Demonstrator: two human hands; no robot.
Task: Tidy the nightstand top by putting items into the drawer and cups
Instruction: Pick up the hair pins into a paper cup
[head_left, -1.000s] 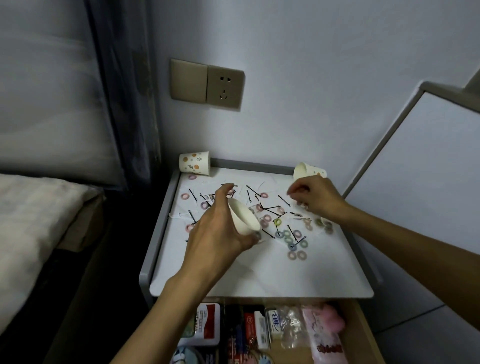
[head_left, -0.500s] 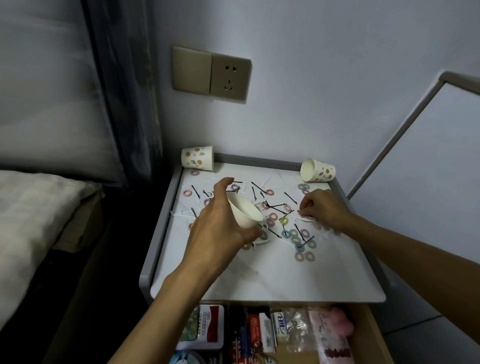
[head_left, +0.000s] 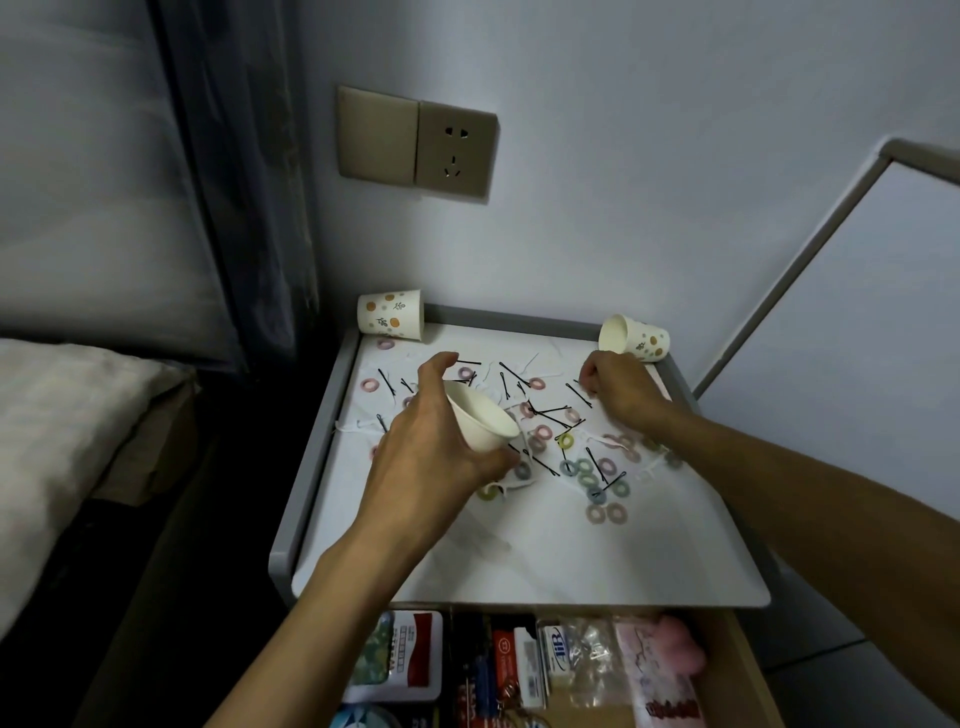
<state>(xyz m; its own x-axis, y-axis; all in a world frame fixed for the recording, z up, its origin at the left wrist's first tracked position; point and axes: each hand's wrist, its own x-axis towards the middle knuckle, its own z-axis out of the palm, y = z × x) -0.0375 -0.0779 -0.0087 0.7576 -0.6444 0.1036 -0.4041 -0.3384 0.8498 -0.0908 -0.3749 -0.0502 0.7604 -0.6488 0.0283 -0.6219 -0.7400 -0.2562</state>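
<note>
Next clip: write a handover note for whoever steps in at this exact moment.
Left hand grips a white paper cup, tilted, above the white nightstand top.
Right hand has fingers curled down among black bobby pins at rear right; any pinch is unclear.
Small coloured ring hair ties and pins lie scattered across the top.
Patterned paper cups: one at rear left, one on its side at rear right.
Wooden drawer open, holding packets.
Left to do: nearly all the sorting.

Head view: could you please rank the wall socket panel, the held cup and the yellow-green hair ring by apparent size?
Largest: wall socket panel.
Then held cup, nearer the camera.
Smallest: yellow-green hair ring.
</note>
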